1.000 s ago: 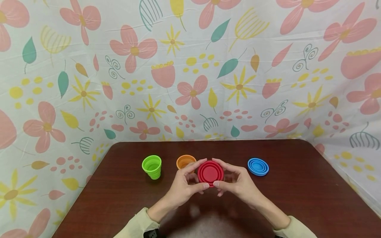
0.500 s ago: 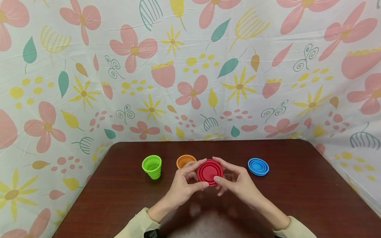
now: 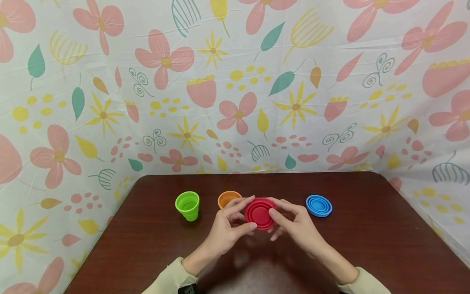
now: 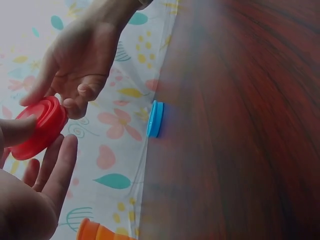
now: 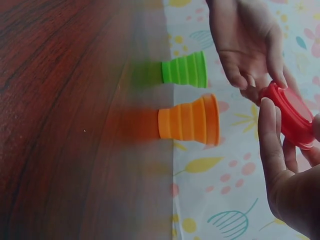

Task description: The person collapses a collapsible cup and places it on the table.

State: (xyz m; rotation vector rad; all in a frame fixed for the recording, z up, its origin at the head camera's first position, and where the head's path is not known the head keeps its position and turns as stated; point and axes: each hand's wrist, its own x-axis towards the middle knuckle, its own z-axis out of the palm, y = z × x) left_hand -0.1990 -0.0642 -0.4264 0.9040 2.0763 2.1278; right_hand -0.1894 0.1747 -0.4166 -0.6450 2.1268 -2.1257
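A flattened red collapsible cup (image 3: 260, 213) is held up above the table between both hands, its ringed face toward the head camera. My left hand (image 3: 225, 230) pinches its left edge, thumb at the lower rim and fingers at the top. On the right side, my right hand (image 3: 299, 226) grips it with the thumb on the inner rings and fingers behind. The left wrist view shows the red cup (image 4: 40, 127) tilted between the hands; in the right wrist view the red cup (image 5: 290, 115) appears edge-on, its folded rings close together.
An expanded green cup (image 3: 187, 206) stands at the table's left. Beside it, an orange cup (image 3: 228, 199) is partly hidden behind my left hand. A flattened blue cup (image 3: 318, 206) lies to the right. A flowered cloth (image 3: 238, 122) hangs behind the brown table (image 3: 154, 245).
The red cup has turned and shifted slightly in the hands. My right thumb has moved up from the lower rim onto the rings. The other cups have stayed in place.
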